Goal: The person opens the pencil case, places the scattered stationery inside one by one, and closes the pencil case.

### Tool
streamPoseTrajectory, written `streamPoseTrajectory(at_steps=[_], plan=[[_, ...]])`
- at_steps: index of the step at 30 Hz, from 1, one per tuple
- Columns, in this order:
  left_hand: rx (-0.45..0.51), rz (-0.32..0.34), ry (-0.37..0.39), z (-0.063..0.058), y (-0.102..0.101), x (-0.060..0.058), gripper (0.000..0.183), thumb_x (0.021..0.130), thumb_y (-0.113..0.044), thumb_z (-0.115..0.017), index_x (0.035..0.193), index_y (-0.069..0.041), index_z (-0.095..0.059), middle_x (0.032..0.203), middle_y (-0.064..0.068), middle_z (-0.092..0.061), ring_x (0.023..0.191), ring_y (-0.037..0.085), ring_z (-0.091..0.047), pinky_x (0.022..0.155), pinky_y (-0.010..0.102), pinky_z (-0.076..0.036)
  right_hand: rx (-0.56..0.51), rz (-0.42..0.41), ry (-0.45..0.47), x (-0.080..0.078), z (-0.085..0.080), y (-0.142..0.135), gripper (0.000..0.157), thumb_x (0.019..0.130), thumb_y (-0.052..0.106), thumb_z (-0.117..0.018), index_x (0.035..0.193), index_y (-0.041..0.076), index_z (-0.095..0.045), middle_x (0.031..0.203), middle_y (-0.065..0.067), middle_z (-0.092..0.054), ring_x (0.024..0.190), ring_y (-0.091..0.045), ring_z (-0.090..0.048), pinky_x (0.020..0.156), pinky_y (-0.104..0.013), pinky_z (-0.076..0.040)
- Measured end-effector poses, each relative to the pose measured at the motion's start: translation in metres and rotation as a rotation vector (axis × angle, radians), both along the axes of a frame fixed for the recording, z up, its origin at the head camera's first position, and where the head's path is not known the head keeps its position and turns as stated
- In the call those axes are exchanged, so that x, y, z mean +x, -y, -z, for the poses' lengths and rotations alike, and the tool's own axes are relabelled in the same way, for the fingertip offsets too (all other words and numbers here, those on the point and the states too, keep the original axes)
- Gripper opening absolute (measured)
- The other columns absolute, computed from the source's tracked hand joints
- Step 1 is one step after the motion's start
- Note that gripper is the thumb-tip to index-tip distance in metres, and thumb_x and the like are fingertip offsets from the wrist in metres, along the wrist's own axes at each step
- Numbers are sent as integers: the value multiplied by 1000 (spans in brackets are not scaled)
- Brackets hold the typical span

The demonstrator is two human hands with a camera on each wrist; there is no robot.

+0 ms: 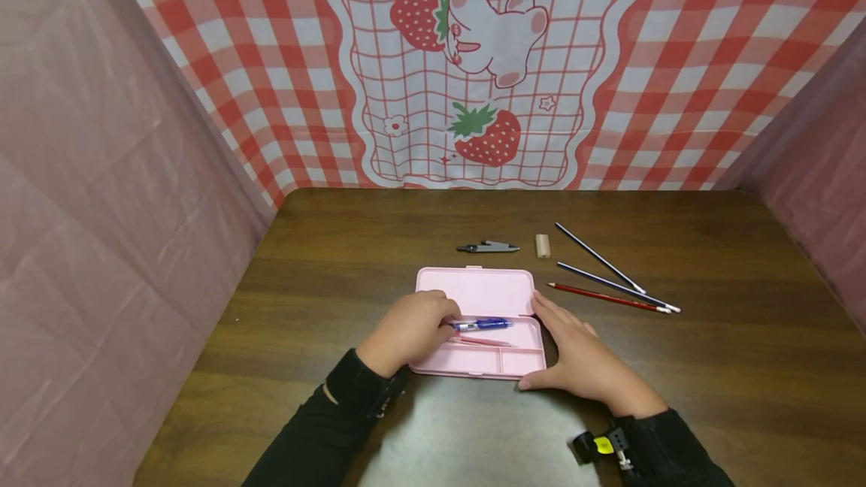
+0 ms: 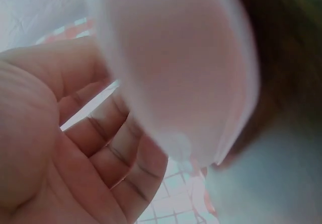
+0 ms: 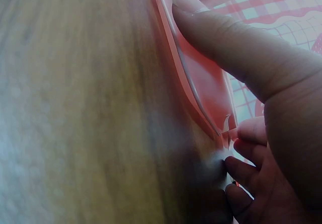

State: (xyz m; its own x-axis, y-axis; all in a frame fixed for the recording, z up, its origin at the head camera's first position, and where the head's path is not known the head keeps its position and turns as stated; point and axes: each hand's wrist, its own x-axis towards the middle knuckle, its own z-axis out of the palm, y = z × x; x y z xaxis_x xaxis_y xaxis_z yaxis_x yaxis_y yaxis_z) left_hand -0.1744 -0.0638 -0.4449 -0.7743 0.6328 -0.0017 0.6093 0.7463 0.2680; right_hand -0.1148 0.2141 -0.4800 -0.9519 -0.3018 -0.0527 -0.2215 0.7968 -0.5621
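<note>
An opened pink pencil case (image 1: 476, 291) lies on the table, its lid folded back toward the far side. Inside its tray rest a blue pen (image 1: 489, 325) and a reddish pen (image 1: 482, 341). My left hand (image 1: 416, 325) reaches over the tray's left side and pinches the left end of the blue pen with bent fingers; in the left wrist view the case's blurred wall hides the fingertips. My right hand (image 1: 582, 355) grips the case's right end, thumb (image 3: 221, 43) along the front edge and fingers at the side near the hinge.
Beyond the case lie a grey drawing compass (image 1: 489, 247) and a beige eraser (image 1: 543, 246). To the right are two dark-striped pencils (image 1: 598, 255) and a red pencil (image 1: 605, 297). A checkered strawberry cloth (image 1: 271, 81) hangs behind the wooden table (image 1: 284, 276).
</note>
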Motion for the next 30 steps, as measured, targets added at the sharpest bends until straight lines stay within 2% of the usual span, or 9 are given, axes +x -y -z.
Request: streamPoseTrajectory(at_steps=[6, 10, 15, 24, 30], plan=[[-54, -37, -11, -4, 2, -1, 13, 88, -17, -69, 100, -20, -74, 92, -6, -67, 80, 11, -58, 82, 34, -52, 2, -4, -5, 1, -1, 1, 130, 56, 72, -79, 155, 9, -24, 162, -8, -18, 143, -36, -22, 106, -66, -21], [-86, -54, -28, -4, 0, 0, 12, 88, -18, -69, 99, -21, -75, 93, -7, -70, 80, 11, -60, 82, 34, -52, 0, -5, -7, 1, -2, 2, 129, 56, 71, -80, 155, 9, -24, 162, -9, -19, 143, -36, -22, 106, -66, -21], [-107, -32, -32, -4, -3, 3, 15, 89, -15, -66, 96, -23, -76, 91, -10, -70, 80, 10, -60, 81, 33, -51, -6, -3, -10, 1, -2, 1, 129, 56, 69, -81, 155, 8, -25, 162, -9, -19, 143, -37, -22, 105, -66, -21], [-109, 28, -95, -2, -6, 6, 15, 88, -12, -64, 87, -24, -75, 84, -11, -65, 76, 10, -58, 77, 31, -50, 0, -5, -20, 1, -2, 0, 129, 56, 71, -80, 155, 9, -25, 162, -9, -19, 143, -36, -23, 106, -66, -21], [-79, -3, -49, -2, -3, 8, 12, 90, -17, -66, 97, -20, -75, 92, -8, -67, 83, 11, -60, 84, 33, -51, -19, -14, -43, 2, 0, -1, 130, 56, 73, -78, 155, 7, -25, 161, -11, -20, 142, -38, -24, 105, -66, -21]])
